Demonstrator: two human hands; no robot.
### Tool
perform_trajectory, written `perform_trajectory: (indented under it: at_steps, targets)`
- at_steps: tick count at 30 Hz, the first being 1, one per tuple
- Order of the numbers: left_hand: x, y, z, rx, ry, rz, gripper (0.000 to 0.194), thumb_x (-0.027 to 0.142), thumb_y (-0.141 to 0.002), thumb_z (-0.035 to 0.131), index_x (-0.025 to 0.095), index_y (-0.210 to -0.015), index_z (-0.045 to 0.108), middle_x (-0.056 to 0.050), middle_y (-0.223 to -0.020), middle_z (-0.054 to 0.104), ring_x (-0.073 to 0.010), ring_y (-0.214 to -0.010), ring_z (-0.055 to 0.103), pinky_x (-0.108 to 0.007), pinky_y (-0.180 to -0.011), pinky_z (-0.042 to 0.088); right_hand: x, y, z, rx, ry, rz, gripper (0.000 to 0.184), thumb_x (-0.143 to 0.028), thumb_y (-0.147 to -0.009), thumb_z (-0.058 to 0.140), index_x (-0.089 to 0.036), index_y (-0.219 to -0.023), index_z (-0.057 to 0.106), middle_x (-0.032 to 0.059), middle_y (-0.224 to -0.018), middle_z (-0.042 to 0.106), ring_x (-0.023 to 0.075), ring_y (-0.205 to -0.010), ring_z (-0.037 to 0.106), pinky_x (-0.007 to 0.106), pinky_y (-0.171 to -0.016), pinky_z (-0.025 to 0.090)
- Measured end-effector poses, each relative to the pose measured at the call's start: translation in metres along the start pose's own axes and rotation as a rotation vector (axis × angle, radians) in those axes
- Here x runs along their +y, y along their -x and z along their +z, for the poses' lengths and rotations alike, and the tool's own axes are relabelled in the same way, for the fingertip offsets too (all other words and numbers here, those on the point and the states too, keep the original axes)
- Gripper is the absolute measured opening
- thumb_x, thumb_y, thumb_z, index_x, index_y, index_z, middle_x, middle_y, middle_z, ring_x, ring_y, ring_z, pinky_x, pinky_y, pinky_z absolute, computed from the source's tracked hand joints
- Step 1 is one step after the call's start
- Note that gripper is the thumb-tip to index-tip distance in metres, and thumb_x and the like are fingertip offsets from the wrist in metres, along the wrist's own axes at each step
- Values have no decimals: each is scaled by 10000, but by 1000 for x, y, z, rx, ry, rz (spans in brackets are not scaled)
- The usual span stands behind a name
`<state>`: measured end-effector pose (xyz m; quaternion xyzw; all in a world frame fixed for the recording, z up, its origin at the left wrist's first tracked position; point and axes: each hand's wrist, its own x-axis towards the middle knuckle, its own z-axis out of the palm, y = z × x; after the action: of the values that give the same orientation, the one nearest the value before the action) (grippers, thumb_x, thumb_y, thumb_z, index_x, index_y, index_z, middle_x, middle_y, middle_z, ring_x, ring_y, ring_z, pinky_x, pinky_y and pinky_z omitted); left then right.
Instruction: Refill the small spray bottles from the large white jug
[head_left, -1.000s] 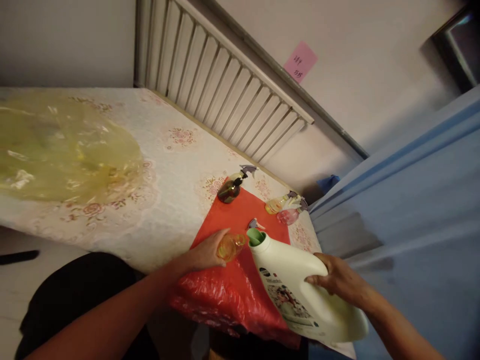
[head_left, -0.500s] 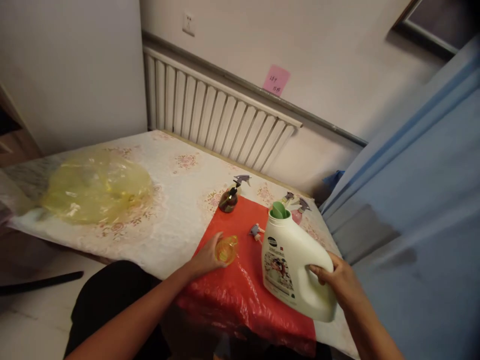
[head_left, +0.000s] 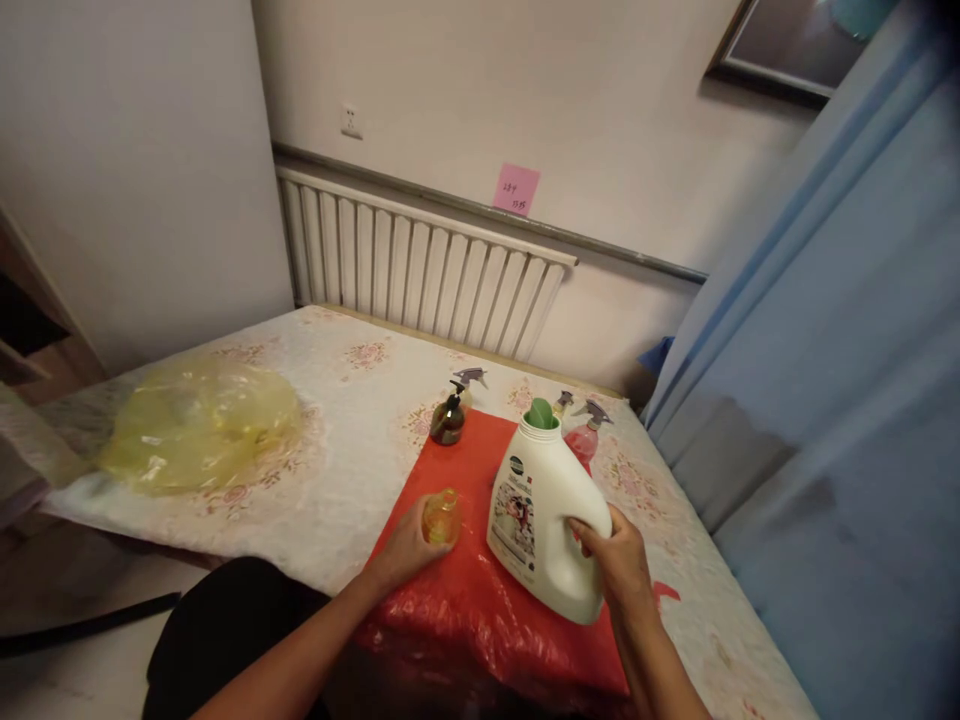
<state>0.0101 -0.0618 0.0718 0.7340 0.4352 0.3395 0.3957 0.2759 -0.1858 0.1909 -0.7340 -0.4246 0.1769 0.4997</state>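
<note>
My left hand (head_left: 410,541) is wrapped round a small orange see-through bottle (head_left: 441,517), whose open neck points up. To its right, my right hand (head_left: 619,560) grips the handle of a large white jug (head_left: 544,515), which stands nearly upright with a slight tilt. A green spout (head_left: 540,413) shows in the jug's mouth. Beneath both hands lies a red plastic sheet (head_left: 472,470). A dark pump bottle (head_left: 448,418) stands on the sheet's far left corner. Behind the jug, a pink spray bottle (head_left: 583,437) is partly hidden.
A floral tablecloth (head_left: 352,440) covers the surface. On the left lies a yellow plastic bag (head_left: 206,425). A grey spray head (head_left: 471,376) shows behind the pump bottle. A white radiator (head_left: 420,260) lines the wall, and a blue curtain (head_left: 780,380) hangs on the right.
The jug has come from a strong leftward tilt, its mouth by the small bottle, to nearly upright. The small bottle has turned neck up. My view has levelled out.
</note>
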Motion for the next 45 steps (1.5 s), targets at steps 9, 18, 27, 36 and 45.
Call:
perform_trajectory:
  at_steps: [9, 18, 27, 36, 45]
  targets:
    - [-4, 19, -24, 106, -62, -56, 688, 254, -646, 721, 225, -1259, 409, -70, -1235, 609, -253, -1143, 591, -426, -1015, 458, -4, -13, 46, 64, -64, -22, 318, -452, -628, 714, -181, -754, 607, -46, -541, 553, 151, -510, 488, 257, -503, 383]
    - [0, 46, -36, 102, -17, -143, 690, 265, -646, 707, 206, -1263, 405, -74, -1233, 619, -266, -1133, 600, -402, -1002, 470, -9, -27, 120, 63, -142, -71, 369, -492, -636, 706, -170, -783, 600, 8, -687, 632, 170, -640, 528, 251, -566, 403]
    - [-1, 56, -28, 85, 11, -146, 706, 245, -622, 722, 203, -1266, 434, -70, -1261, 613, -280, -1168, 581, -398, -1023, 467, 7, -30, 171, 112, -141, -100, 461, -514, -621, 721, -149, -891, 640, 72, -827, 698, 232, -846, 565, 289, -709, 439]
    - [9, 45, -11, 69, 40, -137, 675, 231, -603, 739, 179, -1235, 504, -88, -1231, 630, -319, -1167, 573, -438, -1006, 466, 42, -49, 136, 71, -68, -166, 516, -444, -812, 495, -136, -1221, 552, 97, -1053, 696, 196, -888, 649, 286, -761, 486]
    - [30, 33, 3, -40, 75, -113, 604, 205, -633, 718, 207, -1195, 497, -63, -1175, 643, -260, -1067, 615, -386, -936, 483, 89, -99, 120, -124, 382, -30, 264, -380, -866, 627, -151, -999, 635, 59, -1020, 660, 190, -912, 626, 381, -830, 504]
